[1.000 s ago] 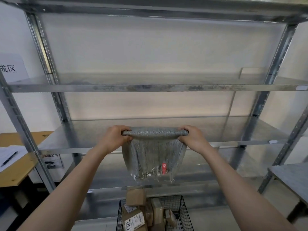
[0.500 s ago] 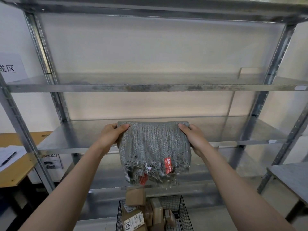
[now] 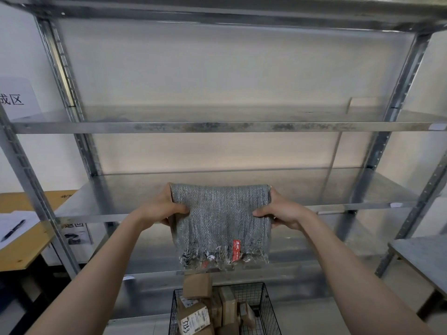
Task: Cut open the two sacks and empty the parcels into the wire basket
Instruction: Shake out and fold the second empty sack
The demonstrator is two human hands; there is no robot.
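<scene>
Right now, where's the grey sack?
The sack hangs centre of head view, gripped by left hand and right hand, before the shelf, above the wire basket.

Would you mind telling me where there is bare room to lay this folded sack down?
The middle shelf lies bare on both sides of the sack; the upper shelf looks bare across its middle. The basket below is crowded with parcels, and the desk holds paper and a pen.

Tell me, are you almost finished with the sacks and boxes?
Nearly, it seems. Parcels already lie in the wire basket. The left hand and right hand grip a flat, folded grey sack, which looks emptied, before the metal shelf. Left: putting it down. No second sack shows, so that one I cannot judge.
</scene>
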